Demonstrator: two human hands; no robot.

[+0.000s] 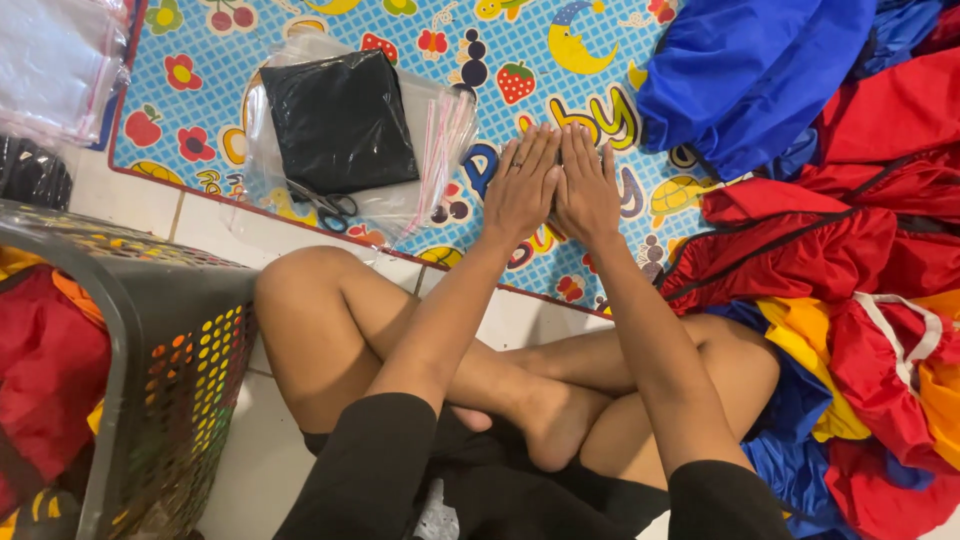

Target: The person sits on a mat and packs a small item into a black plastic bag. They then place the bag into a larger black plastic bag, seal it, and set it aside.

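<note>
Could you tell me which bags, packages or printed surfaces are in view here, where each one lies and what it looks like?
Clear zip bag: on the mat ahead of the left hand, flat, pink seal strip, holding a folded black item.
Stack of clear bags: top left corner, flat, transparent.
Play mat: under both hands, blue, printed with fruit, flowers, a moon and large letters.

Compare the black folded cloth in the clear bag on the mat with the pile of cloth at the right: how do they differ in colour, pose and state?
The black folded cloth is one dark colour; the pile of cloth mixes red, blue and yellow. The black one is folded flat and square; the pile lies loose and crumpled. The black one sits in a clear plastic bag; the pile is unbagged. Both lie at floor level, apart from the hands.
</note>
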